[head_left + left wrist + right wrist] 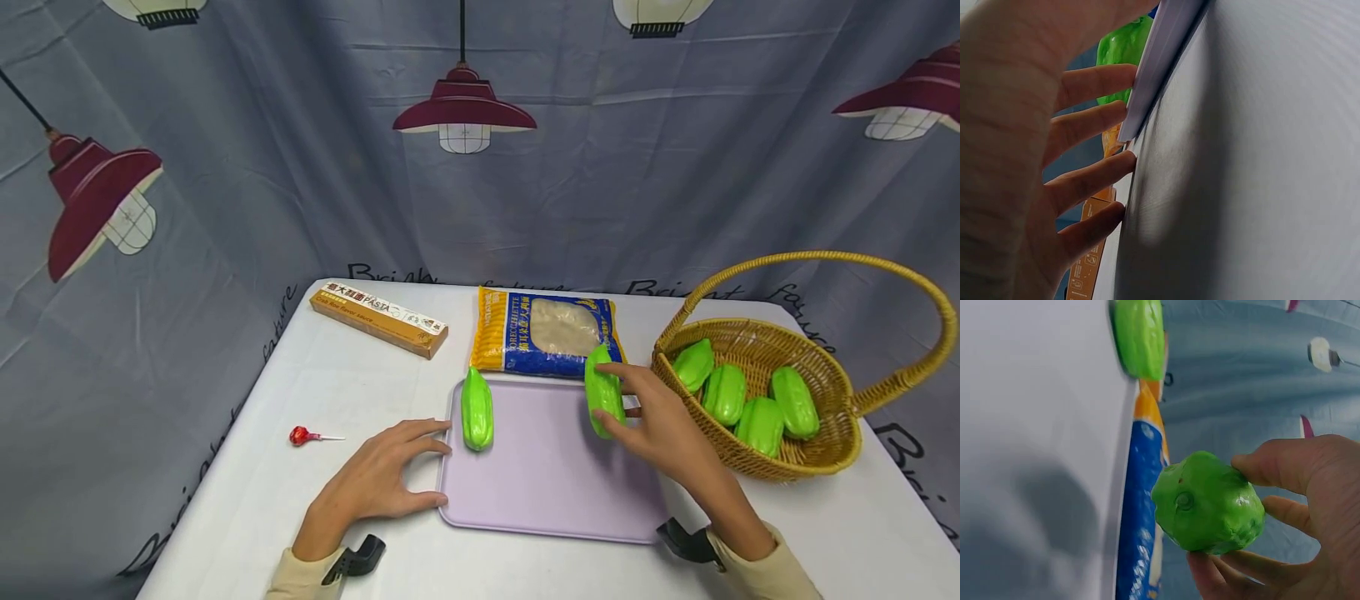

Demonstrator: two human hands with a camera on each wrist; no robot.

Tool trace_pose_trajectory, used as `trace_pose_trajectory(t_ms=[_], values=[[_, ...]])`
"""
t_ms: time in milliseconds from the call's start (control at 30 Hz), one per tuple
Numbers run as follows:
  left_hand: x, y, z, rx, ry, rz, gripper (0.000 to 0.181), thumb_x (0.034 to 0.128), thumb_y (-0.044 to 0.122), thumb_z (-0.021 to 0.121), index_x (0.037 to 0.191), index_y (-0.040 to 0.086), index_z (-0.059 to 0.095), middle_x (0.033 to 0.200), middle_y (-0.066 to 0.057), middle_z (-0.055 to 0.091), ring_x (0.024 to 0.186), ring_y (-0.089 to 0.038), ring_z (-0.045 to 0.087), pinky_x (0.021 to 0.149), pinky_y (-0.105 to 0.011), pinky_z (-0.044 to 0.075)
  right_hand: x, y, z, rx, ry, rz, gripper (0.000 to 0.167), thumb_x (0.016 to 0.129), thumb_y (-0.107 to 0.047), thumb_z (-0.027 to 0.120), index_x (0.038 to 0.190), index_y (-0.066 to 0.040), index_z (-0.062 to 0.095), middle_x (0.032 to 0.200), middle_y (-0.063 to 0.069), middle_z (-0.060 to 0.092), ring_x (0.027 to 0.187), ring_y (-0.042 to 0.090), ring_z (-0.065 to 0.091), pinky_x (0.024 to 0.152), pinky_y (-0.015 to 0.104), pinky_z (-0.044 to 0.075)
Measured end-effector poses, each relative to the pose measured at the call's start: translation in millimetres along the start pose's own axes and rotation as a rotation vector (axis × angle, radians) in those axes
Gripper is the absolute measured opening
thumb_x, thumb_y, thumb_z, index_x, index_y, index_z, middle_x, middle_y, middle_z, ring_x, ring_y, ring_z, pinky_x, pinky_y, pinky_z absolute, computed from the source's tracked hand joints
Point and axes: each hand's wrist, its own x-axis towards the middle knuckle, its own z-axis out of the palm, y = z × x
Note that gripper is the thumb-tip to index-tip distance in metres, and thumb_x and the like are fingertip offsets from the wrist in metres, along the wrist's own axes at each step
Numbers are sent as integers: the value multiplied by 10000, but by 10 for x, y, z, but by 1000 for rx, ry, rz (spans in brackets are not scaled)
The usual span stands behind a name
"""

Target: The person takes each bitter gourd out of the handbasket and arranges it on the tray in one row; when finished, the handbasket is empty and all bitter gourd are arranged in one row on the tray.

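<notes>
My right hand (660,429) pinches a glossy green starfruit (602,393) between thumb and fingers over the right part of the lilac tray (540,467). In the right wrist view the held starfruit (1207,506) shows its lobed end, apart from the tray surface. A second starfruit (477,410) lies lengthwise near the tray's left edge. My left hand (382,475) is at that edge, fingers spread and holding nothing; in the left wrist view some fingertips (1119,112) touch the tray's rim. Several more starfruits (724,395) lie in the wicker basket (836,392) on the right.
Behind the tray lies a blue and yellow orecchiette bag (555,333). A brown pasta box (378,321) sits at the back left. On the left is a red lollipop (300,436). The basket's tall handle (825,257) arches above it. A grey curtain (337,167) surrounds the white table (375,400).
</notes>
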Motion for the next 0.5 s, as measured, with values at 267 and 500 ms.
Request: trace_pose_trajectory(t_ms=[267,500], values=[[11,13,-5,-6,-24,-20,546,863,646,825,1272,292,757,1587,81,565,1455,-189,545,1178,-465,502,57,-75,223,33,-60,-38,646,906,-139,858,1486,-137,574,1435,199,625,1079,358,730,769,387,682],[3,3,-8,-6,-36,-37,559,851,646,836,1285,303,752,1597,97,553,1466,-168,530,1193,-445,489,135,-172,359,80,-117,-47,636,904,-148,848,1470,-121,561,1424,180,638,1057,326,747,776,372,677]])
